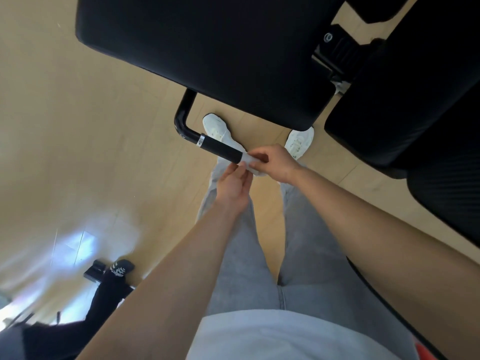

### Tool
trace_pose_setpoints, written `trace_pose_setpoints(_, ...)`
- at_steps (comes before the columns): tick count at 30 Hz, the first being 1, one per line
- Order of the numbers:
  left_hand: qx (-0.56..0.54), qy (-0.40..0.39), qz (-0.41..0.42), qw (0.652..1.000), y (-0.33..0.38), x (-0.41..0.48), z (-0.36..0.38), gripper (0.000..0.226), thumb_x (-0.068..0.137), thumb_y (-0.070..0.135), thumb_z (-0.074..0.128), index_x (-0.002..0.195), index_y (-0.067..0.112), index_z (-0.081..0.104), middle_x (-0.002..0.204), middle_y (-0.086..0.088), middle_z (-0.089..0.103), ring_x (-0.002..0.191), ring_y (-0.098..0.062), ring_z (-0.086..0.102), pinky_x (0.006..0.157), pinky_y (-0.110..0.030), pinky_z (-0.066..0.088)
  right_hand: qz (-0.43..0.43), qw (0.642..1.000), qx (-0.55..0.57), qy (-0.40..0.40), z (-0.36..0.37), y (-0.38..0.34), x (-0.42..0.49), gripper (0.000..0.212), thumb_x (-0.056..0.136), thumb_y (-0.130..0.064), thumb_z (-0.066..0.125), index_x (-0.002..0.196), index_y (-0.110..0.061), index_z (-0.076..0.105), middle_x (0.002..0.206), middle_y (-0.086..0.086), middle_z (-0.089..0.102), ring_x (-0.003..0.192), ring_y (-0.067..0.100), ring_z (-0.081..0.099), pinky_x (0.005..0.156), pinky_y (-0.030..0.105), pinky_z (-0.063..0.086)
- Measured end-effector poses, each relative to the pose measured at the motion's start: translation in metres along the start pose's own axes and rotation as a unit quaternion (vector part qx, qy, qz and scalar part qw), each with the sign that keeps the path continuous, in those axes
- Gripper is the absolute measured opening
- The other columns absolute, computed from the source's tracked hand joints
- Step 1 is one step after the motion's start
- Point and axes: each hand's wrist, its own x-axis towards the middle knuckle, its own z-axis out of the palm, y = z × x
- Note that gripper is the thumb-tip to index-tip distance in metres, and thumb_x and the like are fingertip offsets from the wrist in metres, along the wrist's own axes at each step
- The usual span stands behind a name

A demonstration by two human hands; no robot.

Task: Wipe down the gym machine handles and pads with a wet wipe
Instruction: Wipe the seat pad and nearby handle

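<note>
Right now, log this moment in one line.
phase: wiping | right hand: holds wet wipe on handle end | left hand: at wipe, grip unclear

Floor (78, 152): pale wood-look boards. Just above frame centre, toward 12 o'clock, a left white sneaker (217, 128) and a right white sneaker (298, 141) stand on it, apart. At 7 o'clock, a black shoe with white stripes (120, 267) sits just beside a black metal foot (94, 270). A glare patch (80, 245) shows at 8 o'clock.
</note>
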Motion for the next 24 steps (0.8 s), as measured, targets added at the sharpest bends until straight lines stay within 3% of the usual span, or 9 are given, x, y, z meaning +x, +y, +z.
trace_pose_setpoints(3, 0.052, 0.005, -0.058, 0.997, -0.018, -0.001, 0.007, 0.033, 0.104, 0.006, 0.054, 0.136, -0.002, 0.058, 0.134, -0.019, 0.066, 0.114, -0.021, 0.068, 0.092, -0.025, 0.058, 0.036, 0.999, -0.02, 0.033, -0.003, 0.021, -0.01, 0.037, 0.095, -0.016, 0.071, 0.131, -0.008, 0.068, 0.125, 0.007, 0.071, 0.112, 0.017, 0.065, 0.095, 0.025, 0.048)
trace_pose_setpoints(6, 0.121, 0.068, -0.075, 0.987, -0.018, -0.011, 0.016, 0.02, 0.096, 0.003, 0.068, 0.114, -0.004, 0.068, 0.112, -0.018, 0.075, 0.088, -0.018, 0.075, 0.078, -0.024, 0.062, 0.052, 0.99, -0.053, 0.121, -0.002, 0.034, -0.02, 0.016, 0.094, -0.013, 0.069, 0.104, -0.002, 0.074, 0.096, 0.008, 0.074, 0.086, 0.02, 0.063, 0.08, 0.034, 0.052)
trace_pose_setpoints(8, 0.171, 0.101, -0.066, 0.978, -0.01, -0.02, 0.019, 0.006, 0.091, 0.002, 0.073, 0.096, 0.0, 0.07, 0.096, -0.015, 0.076, 0.072, -0.015, 0.074, 0.077, -0.025, 0.063, 0.058, 0.986, -0.028, 0.154, -0.001, 0.03, -0.029, 0.014, 0.094, -0.013, 0.068, 0.105, -0.007, 0.074, 0.094, 0.0, 0.071, 0.085, 0.012, 0.059, 0.075, 0.022, 0.044)
trace_pose_setpoints(10, 0.208, 0.1, -0.035, 0.972, 0.001, -0.031, 0.019, 0.004, 0.09, 0.005, 0.074, 0.093, 0.003, 0.071, 0.089, -0.012, 0.075, 0.067, -0.014, 0.072, 0.073, -0.024, 0.062, 0.045, 0.984, 0.016, 0.17, -0.002, 0.02, -0.037, 0.015, 0.093, -0.014, 0.07, 0.107, -0.008, 0.074, 0.097, 0.0, 0.071, 0.087, 0.011, 0.061, 0.075, 0.017, 0.042)
trace_pose_setpoints(14, 0.258, 0.058, 0.079, 0.961, 0.039, -0.053, 0.03, 0.004, 0.093, 0.015, 0.073, 0.094, 0.011, 0.073, 0.085, -0.007, 0.074, 0.078, -0.017, 0.067, 0.071, -0.026, 0.057, 0.01, 0.968, 0.116, 0.221, -0.011, -0.017, -0.046, 0.009, 0.091, -0.011, 0.074, 0.094, -0.016, 0.068, 0.083, -0.011, 0.065, 0.076, 0.002, 0.058, 0.066, 0.003, 0.04)
trace_pose_setpoints(18, 0.311, -0.004, 0.176, 0.934, 0.089, -0.063, 0.068, 0.006, 0.095, 0.017, 0.07, 0.098, 0.012, 0.071, 0.094, -0.01, 0.075, 0.086, -0.021, 0.07, 0.084, -0.033, 0.06, -0.024, 0.931, 0.211, 0.296, -0.035, -0.062, -0.041, 0.006, 0.09, -0.01, 0.073, 0.091, -0.013, 0.068, 0.086, -0.003, 0.071, 0.079, 0.009, 0.065, 0.072, 0.016, 0.051)
trace_pose_setpoints(20, 0.341, -0.023, 0.222, 0.913, 0.115, -0.063, 0.097, 0.005, 0.094, 0.016, 0.071, 0.099, 0.014, 0.071, 0.094, -0.006, 0.076, 0.087, -0.018, 0.071, 0.082, -0.032, 0.061, -0.042, 0.904, 0.244, 0.349, -0.056, -0.084, -0.033, 0.004, 0.09, -0.01, 0.071, 0.091, -0.014, 0.07, 0.086, -0.001, 0.073, 0.083, 0.013, 0.069, 0.075, 0.024, 0.056)
trace_pose_setpoints(24, 0.351, -0.11, 0.262, 0.892, 0.157, -0.061, 0.167, 0.01, 0.096, 0.014, 0.07, 0.104, 0.021, 0.072, 0.096, -0.001, 0.077, 0.086, -0.013, 0.072, 0.08, -0.03, 0.06, -0.069, 0.856, 0.25, 0.448, -0.112, -0.124, -0.018, 0.006, 0.091, -0.013, 0.069, 0.093, -0.018, 0.071, 0.088, -0.005, 0.072, 0.084, 0.008, 0.067, 0.072, 0.019, 0.054)
